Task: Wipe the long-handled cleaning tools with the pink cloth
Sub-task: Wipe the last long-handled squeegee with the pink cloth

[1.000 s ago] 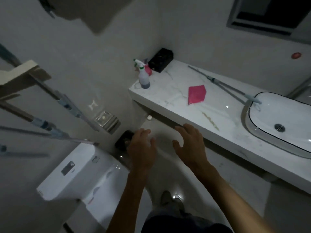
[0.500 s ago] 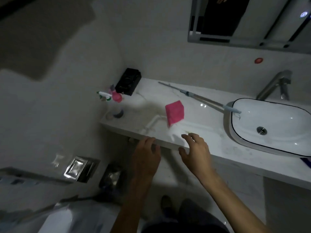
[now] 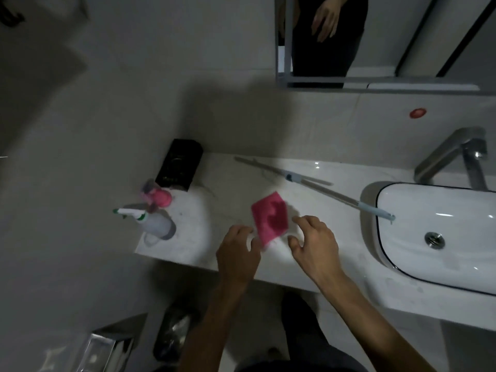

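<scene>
Both hands reach over the front edge of the white marble counter (image 3: 346, 251) toward the pink cloth (image 3: 270, 217), which lies flat on the counter between them. The left hand (image 3: 237, 257) has its fingers loosely bent, the fingertips at the cloth's lower left edge; whether they touch it is unclear through the blur, and it grips nothing that can be seen. The right hand (image 3: 312, 244) is spread and relaxed, fingers slightly curved, its fingertips just beside the cloth's right edge and holding nothing. Behind the cloth, a long-handled tool (image 3: 316, 185) lies slantwise across the counter, its far end near the back wall and its pale blue end reaching over the rim of the white basin (image 3: 381, 248) at the right. A second thin rod seems to lie alongside it near the middle joint, though the dim light makes that hard to tell. A chrome tap (image 3: 453, 157) stands behind the basin. At the counter's left end stand a spray bottle (image 3: 154, 224), a small pink item (image 3: 161, 198) just behind it, and a black box (image 3: 179, 163) against the wall. Above, a mirror (image 3: 456, 36) reflects a hand and dark clothing.
</scene>
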Demonstrator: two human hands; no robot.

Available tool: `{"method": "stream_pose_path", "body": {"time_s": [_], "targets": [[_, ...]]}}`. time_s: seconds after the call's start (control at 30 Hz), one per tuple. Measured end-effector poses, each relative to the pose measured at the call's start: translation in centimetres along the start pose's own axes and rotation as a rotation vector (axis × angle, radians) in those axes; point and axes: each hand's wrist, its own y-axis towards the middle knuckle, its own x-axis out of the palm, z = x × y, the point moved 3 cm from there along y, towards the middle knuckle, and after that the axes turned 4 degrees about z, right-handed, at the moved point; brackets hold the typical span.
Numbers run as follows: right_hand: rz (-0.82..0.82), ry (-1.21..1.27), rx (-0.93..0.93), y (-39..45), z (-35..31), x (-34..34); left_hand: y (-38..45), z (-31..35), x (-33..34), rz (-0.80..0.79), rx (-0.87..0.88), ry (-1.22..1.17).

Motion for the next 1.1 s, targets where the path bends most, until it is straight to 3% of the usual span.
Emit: {"method": "stream_pose_path", "body": {"time_s": [0.17,0.3,0.47,0.67,0.8,0.9,1.03,1.1], "targets": [[-0.108,-0.012,0.019,6.0,2.5,2.7,6.1,0.7,4.2,-0.087,-0.055,0.001],[-0.141,0.030,0.088,8.5,4.9,4.9,9.3,-0.2,8.6,-0.263,-0.113,0.061],[-0.225,-0.022,0.169,9.9,8.3,8.9,10.5,-3.5,14.7,-0.449,-0.110,0.147],[-0.322,-0.031,0.303,10.3,10.7,13.1,11.1,-6.3,19.3,-0.606,-0.258,0.110],[-0.387,-0.024,0.352,10.6,10.9,15.6,11.7,-7.7,22.2,-0.655,-0.579,-0.153],[-0.411,0.003,0.407,11.0,11.0,17.0,11.8,-9.4,24.4,-0.613,-0.674,-0.178],[-0.378,0.128,0.472,11.5,10.9,18.2,13.3,-11.1,24.8,-0.393,-0.717,0.008],[-0.344,0.176,0.490,12.1,11.0,18.7,14.1,-10.9,25.5,-0.514,-0.730,-0.044]]}}
